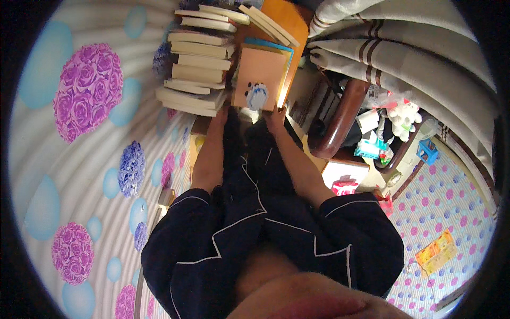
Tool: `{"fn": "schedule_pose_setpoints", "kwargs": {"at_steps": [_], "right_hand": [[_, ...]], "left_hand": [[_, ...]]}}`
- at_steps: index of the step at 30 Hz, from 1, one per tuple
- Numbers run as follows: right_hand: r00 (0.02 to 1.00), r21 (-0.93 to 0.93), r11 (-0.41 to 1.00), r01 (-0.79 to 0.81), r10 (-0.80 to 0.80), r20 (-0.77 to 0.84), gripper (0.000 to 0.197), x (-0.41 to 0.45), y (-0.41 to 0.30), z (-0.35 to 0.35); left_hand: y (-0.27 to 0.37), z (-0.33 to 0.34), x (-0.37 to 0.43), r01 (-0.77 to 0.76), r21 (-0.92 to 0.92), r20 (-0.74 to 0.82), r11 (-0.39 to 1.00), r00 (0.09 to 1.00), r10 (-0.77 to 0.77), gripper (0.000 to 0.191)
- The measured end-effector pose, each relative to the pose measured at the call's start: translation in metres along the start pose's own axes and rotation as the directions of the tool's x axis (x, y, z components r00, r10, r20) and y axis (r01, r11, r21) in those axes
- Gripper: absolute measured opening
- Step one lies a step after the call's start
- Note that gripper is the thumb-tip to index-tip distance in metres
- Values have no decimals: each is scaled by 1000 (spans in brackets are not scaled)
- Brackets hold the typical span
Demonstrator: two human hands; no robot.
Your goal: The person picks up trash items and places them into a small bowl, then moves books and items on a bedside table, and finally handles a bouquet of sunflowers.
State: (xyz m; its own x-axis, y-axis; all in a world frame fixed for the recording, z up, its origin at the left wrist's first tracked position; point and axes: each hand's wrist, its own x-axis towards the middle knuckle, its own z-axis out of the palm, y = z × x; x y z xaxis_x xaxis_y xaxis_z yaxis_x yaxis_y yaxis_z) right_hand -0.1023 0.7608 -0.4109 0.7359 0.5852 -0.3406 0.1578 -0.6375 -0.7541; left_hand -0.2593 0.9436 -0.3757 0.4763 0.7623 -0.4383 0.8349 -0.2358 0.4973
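In front of me a notebook (259, 65) with a salmon-pink cover and a blue cartoon figure lies on top of a blue-edged book (289, 54). My right hand (275, 115) is at the notebook's near right corner; its fingers are partly hidden, so its grip is unclear. Beside the near end of a long row of books (199, 65), my left hand (222, 114) is mostly out of sight at the wrist. Whether it holds anything cannot be seen. The row's pale page edges face up.
Thin books (271, 26) lean at the back of the orange wooden desk (297, 20). A patterned curtain (87, 159) hangs on the left, a grey curtain (406, 60) at the upper right. Right of me are a dark wooden armrest (338, 119) and a white plush toy (402, 115).
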Motion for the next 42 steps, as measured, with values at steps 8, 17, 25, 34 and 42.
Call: {"fn": "schedule_pose_setpoints", "kwargs": {"at_steps": [8,17,25,34,42], "right_hand": [[772,882,127,-454,550,318,51,-4,-102,-31],[766,952,50,-302,606,212,31,2,-117,-39],[746,815,311,-488,634,204,31,6,-85,-46],[763,554,529,-643,501,408,66,2,-105,-132],[862,519,689,-505,382,333,21,-18,-76,-181]], "left_hand": [[-62,19,1,297,-693,237,657,954,-182,37],[10,-28,-12,116,-313,176,943,982,-63,36],[51,-50,11,-109,145,131,983,987,90,34],[64,-14,-29,353,-494,52,795,924,-378,28],[180,21,-104,-29,-87,231,996,972,49,27]]}}
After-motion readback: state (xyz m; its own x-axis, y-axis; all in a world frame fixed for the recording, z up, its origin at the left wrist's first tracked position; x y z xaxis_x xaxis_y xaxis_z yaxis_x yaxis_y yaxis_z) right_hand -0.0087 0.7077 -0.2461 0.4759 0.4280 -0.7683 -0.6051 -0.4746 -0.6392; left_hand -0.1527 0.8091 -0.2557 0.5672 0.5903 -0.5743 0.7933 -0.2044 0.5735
